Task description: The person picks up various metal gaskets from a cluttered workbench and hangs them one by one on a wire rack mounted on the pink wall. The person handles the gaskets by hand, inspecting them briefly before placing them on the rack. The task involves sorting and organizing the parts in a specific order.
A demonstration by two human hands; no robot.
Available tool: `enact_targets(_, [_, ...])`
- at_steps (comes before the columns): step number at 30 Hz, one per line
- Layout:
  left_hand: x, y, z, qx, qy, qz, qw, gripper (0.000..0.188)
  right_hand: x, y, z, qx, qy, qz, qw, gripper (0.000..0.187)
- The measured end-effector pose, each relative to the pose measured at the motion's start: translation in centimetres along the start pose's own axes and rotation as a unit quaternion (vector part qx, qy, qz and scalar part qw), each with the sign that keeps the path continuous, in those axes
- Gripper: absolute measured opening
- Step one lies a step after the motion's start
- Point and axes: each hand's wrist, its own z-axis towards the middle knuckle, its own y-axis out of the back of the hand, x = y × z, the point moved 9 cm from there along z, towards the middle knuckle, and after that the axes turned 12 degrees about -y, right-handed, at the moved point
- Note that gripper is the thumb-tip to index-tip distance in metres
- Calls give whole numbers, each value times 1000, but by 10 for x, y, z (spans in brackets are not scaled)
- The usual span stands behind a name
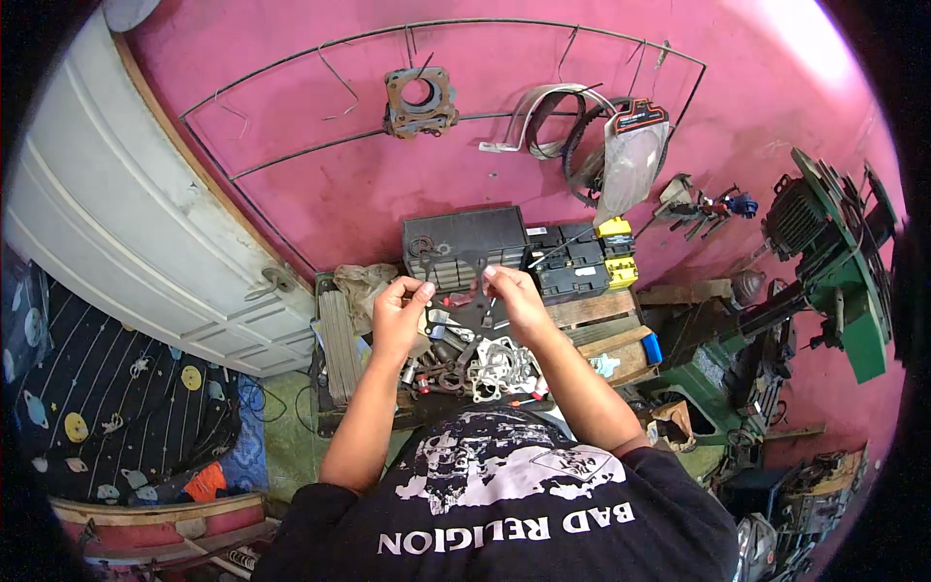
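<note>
My left hand [399, 312] and my right hand [517, 303] are raised over the workbench, each with thumb and fingers pinched together. Between them they hold up a thin, dark, flat gasket [472, 314] with holes cut in it. Its outline partly blends into the dark things behind it. Below the hands lies a pile of metal engine parts, with a pale silver casting [497, 369] on its right side. A red-handled tool [531, 397] lies near the bench's front edge.
Behind the hands stand a dark parts organizer [464, 225] and black-and-yellow batteries [572, 272]. An engine cylinder [420, 101] and belts [585, 145] hang from a wall rack. A green machine [853, 281] stands right; a white door [126, 194] is left.
</note>
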Motion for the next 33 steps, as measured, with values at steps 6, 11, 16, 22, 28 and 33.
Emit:
enact_targets(6, [-33, -6, 36, -1, -70, 44, 997, 16, 29, -11, 12, 35, -96, 146, 984, 33])
enact_targets(11, [-101, -14, 118, 0, -202, 97, 975, 13, 101, -13, 70, 67, -83, 177, 978, 34])
enact_targets(16, [-170, -20, 200, -65, -273, 114, 953, 16, 228, -6, 117, -19, 149, -60, 987, 34])
enact_targets(22, [-154, -9, 256, -143, -296, 162, 930, 20, 269, -3, 171, -152, 171, -224, 947, 36])
enact_targets(28, [-87, 4, 261, -154, -200, 165, 953, 22, 226, 9, 210, -224, 122, -261, 931, 29])
enact_targets(33, [-78, 7, 252, -154, -184, 202, 950, 27, 212, 21, 198, -269, 142, -235, 923, 24])
